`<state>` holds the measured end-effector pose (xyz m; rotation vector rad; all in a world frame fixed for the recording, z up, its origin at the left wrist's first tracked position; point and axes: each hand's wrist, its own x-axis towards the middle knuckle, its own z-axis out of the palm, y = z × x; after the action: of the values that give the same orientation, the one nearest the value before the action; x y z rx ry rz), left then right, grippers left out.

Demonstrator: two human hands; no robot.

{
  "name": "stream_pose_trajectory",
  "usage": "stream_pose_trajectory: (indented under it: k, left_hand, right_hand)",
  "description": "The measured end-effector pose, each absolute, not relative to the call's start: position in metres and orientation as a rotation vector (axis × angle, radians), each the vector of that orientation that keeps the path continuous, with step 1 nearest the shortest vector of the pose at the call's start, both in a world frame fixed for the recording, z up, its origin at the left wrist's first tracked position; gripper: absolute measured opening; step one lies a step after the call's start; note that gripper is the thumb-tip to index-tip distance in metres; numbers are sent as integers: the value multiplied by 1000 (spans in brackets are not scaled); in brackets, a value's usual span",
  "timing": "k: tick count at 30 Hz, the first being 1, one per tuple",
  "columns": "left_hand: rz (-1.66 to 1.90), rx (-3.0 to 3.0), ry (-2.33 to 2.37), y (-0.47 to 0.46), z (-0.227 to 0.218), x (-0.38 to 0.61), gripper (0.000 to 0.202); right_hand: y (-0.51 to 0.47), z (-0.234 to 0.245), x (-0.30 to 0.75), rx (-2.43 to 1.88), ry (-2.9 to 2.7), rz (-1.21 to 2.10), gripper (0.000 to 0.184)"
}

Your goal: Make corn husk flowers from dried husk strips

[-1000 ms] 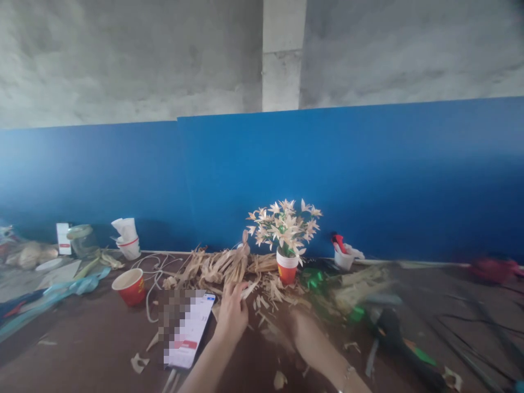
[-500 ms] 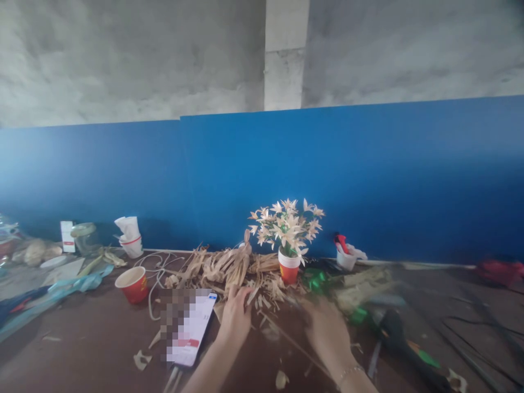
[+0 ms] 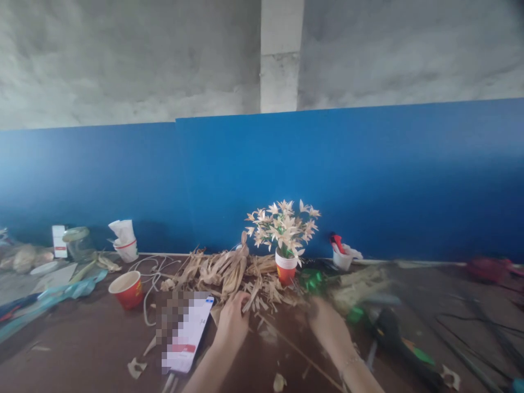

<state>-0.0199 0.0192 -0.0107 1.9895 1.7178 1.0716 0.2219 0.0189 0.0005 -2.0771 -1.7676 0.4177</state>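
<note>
Head view: a phone [image 3: 190, 330] lies just beside the left hand [image 3: 233, 319], one open red cup [image 3: 126, 292] sits lower left, one potted flower bunch [image 3: 284, 230] stands right of the dried husks [image 3: 225, 273], lower centre. Neither grip's width can be told; the blurred right hand [image 3: 329, 327] is farther right than a second ago.

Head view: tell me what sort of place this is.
Probably an informal handicraft workspace: dried, husk-like strips lie heaped on a littered brown table, a bunch of pale star-shaped flowers stands in a red-and-white cup, and bare concrete shows above a blue panel.
</note>
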Motion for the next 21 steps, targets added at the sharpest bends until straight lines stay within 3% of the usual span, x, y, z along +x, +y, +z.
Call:
stream_pose_trajectory:
  k: [3,6,9,15,21]
  left_hand:
    - [1050,1913,1763,20,-7,-19,15]
    - [1117,1813,1726,23,-7,-19,10]
    - [1267,1645,1637,27,-13,-20,19]
    - [1362,1560,1471,30,-22,-20,26]
    - [1431,1385,1626,33,-22,-23,30]
  right_hand:
    - [18,0,221,-2095,-1767,410,26]
    - [21,-4,222,-2055,-1771,425,28]
    - [21,-6,220,-2011,-1750,424,33]
    - [12,-7,201,-1684,-1871,387,23]
    - [3,-7,185,-1587,-2034,483,21]
